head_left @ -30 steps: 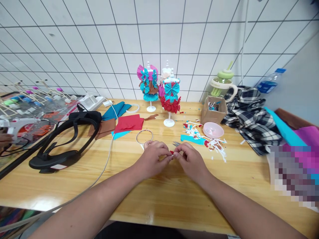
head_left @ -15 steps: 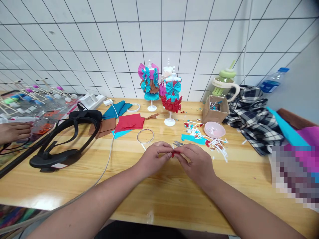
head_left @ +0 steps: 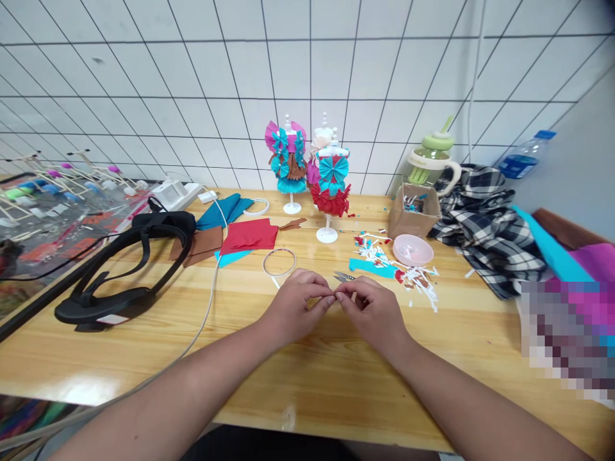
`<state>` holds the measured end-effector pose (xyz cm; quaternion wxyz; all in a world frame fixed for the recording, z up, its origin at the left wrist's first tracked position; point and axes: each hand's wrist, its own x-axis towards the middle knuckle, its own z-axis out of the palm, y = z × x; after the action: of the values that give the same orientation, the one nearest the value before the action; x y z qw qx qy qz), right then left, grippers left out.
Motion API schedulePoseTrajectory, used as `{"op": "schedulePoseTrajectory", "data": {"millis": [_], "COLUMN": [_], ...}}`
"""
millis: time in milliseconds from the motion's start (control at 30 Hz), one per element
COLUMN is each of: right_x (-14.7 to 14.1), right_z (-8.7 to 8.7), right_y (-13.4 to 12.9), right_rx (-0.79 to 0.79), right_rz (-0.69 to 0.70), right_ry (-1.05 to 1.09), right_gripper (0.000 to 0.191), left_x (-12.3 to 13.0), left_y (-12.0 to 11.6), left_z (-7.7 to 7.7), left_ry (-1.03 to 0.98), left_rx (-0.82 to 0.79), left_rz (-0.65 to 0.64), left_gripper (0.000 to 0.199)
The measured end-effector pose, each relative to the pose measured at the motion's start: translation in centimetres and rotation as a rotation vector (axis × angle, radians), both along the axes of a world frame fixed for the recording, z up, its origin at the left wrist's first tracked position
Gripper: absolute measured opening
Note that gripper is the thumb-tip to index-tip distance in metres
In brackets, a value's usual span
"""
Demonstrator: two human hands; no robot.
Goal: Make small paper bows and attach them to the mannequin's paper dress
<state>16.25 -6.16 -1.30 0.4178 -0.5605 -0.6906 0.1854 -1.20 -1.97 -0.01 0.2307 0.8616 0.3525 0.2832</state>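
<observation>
My left hand (head_left: 303, 302) and my right hand (head_left: 372, 308) meet fingertip to fingertip over the middle of the table, both pinched. Between the tips sits a tiny piece of red crepe paper, now almost wholly covered by the fingers. Just behind my right fingers lie small scissors (head_left: 343, 276), blades showing. A thin metal ring (head_left: 279, 251) rests beyond my left hand. Farther back stands a mini dress form (head_left: 333, 169) dressed in blue and red crepe paper, with a second dress form (head_left: 288, 159) in pink, blue and brown to its left and a paler one partly hidden behind.
Red paper sheets (head_left: 250, 235) and brown sheets (head_left: 205, 244) lie left of centre, beside a black headset (head_left: 154, 298) and a white cable (head_left: 211, 301). Paper scraps (head_left: 418, 282), a pink bowl (head_left: 413, 251), a cardboard box (head_left: 414, 218) and checked cloth (head_left: 480, 218) stand rightward.
The fingertips have closed in, and the red bit that showed between them is now nearly hidden. Another person's hand at the far left has gone from view.
</observation>
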Motion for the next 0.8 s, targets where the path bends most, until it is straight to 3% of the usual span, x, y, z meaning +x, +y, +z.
{"op": "schedulePoseTrajectory", "data": {"millis": [367, 800], "right_x": [-0.67, -0.7], "right_z": [0.27, 0.15], "right_y": [-0.37, -0.75], "right_rx": [-0.223, -0.114], "right_rz": [0.03, 0.044], "right_ry": [0.289, 0.244], "right_gripper": [0.017, 0.014], "left_x": [-0.08, -0.18], "left_y": [0.34, 0.43], "left_z": [-0.06, -0.33], "left_ry": [-0.101, -0.148], "left_rx": [0.072, 0.029], "left_rz": [0.025, 0.022], "left_gripper": [0.013, 0.012]}}
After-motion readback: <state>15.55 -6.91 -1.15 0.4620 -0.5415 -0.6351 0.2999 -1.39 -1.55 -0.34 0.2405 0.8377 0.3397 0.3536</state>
